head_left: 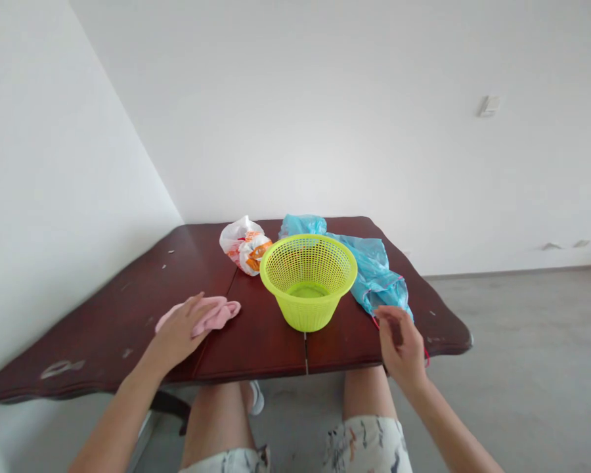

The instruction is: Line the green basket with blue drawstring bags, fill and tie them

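Note:
My left hand [180,332] lies over a crumpled pink cloth [219,314] on the left part of the table, its fingers stretched out across the top. At the near right edge, my right hand [401,338] is closed, with thumb and fingertips brought together. Beside its fingertips lies a blue plastic bag [374,269] with a thin red drawstring [427,358] that passes behind the hand. Whether the fingers pinch the string is hidden. Between my hands stands an upright yellow-green plastic basket [310,312] with mesh walls; nothing shows inside it.
Behind the basket to the left sits a crumpled white and orange plastic bag [246,246]. The dark red wooden table [261,348] has a wavy edge and a seam. White walls [325,131] rise behind and to the left. My legs [221,414] are under the near edge.

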The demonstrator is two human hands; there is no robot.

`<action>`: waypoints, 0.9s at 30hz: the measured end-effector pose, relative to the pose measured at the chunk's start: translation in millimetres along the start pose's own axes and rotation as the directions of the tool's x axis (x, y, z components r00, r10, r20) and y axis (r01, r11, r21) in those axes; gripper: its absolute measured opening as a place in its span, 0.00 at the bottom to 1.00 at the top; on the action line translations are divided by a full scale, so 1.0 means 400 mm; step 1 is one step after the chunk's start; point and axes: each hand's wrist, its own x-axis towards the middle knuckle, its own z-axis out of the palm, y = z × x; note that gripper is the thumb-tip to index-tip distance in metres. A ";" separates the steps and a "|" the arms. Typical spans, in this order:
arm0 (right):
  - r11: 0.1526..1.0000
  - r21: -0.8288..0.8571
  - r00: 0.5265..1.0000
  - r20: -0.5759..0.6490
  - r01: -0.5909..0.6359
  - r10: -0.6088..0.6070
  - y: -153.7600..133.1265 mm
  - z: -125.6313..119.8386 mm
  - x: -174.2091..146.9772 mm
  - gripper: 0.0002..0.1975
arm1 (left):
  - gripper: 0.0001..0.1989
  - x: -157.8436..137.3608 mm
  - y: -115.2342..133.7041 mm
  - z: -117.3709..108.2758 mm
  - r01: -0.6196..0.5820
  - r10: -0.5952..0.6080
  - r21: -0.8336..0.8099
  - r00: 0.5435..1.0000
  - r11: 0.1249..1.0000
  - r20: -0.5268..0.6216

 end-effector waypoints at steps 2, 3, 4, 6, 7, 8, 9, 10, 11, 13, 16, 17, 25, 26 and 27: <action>0.981 -0.196 0.998 0.067 0.003 0.011 0.108 -0.031 0.032 0.14 | 0.28 0.001 -0.006 0.045 0.003 -0.005 0.025 0.994 1.000 0.105; 0.960 -0.279 0.991 0.131 0.019 0.019 0.156 -0.041 0.051 0.17 | 0.30 -0.001 -0.007 0.062 0.032 -0.037 0.041 0.991 0.999 0.125; 0.937 -0.347 0.981 0.192 0.034 0.036 0.201 -0.047 0.068 0.21 | 0.31 -0.003 -0.003 0.074 0.076 -0.082 0.061 0.990 0.995 0.115; 0.894 -0.446 0.951 0.293 0.042 0.102 0.276 -0.043 0.100 0.28 | 0.32 -0.011 0.015 0.082 0.160 -0.166 0.092 0.984 0.983 0.060; 0.878 -0.477 0.933 0.330 0.035 0.142 0.306 -0.035 0.115 0.28 | 0.33 -0.016 0.031 0.078 0.186 -0.188 0.096 0.982 0.978 0.017; 0.869 -0.495 0.916 0.361 0.027 0.178 0.329 -0.024 0.128 0.26 | 0.34 -0.021 0.050 0.069 0.194 -0.192 0.095 0.981 0.976 -0.032; 0.866 -0.500 0.900 0.386 0.021 0.201 0.347 -0.012 0.140 0.21 | 0.35 -0.025 0.072 0.058 0.185 -0.178 0.091 0.980 0.979 -0.084; 0.869 -0.495 0.888 0.409 0.021 0.212 0.358 0.002 0.152 0.17 | 0.35 -0.030 0.096 0.043 0.160 -0.147 0.085 0.980 0.983 -0.138; 0.875 -0.483 0.881 0.425 0.025 0.209 0.363 0.014 0.164 0.14 | 0.34 -0.034 0.121 0.027 0.116 -0.099 0.083 0.977 0.990 -0.187; 0.887 -0.459 0.888 0.422 0.036 0.182 0.355 0.032 0.191 0.13 | 0.30 -0.040 0.169 -0.005 -0.009 0.031 0.080 0.962 0.997 -0.270; 0.895 -0.445 0.923 0.357 0.032 0.144 0.307 0.033 0.241 0.14 | 0.24 -0.046 0.242 -0.045 -0.236 0.223 0.004 0.912 0.972 -0.343; 0.896 -0.444 0.933 0.333 0.028 0.135 0.283 0.026 0.261 0.15 | 0.22 -0.047 0.270 -0.056 -0.311 0.272 -0.056 0.894 0.949 -0.356; 0.999 -0.039 0.975 0.220 -0.030 0.038 -0.038 -0.033 0.373 0.15 | 0.15 -0.032 0.583 -0.113 -0.270 0.369 -0.719 0.929 0.640 -0.021; 0.999 0.010 0.970 0.238 -0.048 0.045 -0.084 -0.034 0.370 0.15 | 0.17 -0.022 0.624 -0.116 -0.196 0.365 -0.777 0.930 0.599 0.047; 0.996 0.057 0.962 0.269 -0.071 0.053 -0.129 -0.034 0.364 0.16 | 0.20 -0.011 0.664 -0.118 -0.127 0.364 -0.824 0.926 0.552 0.101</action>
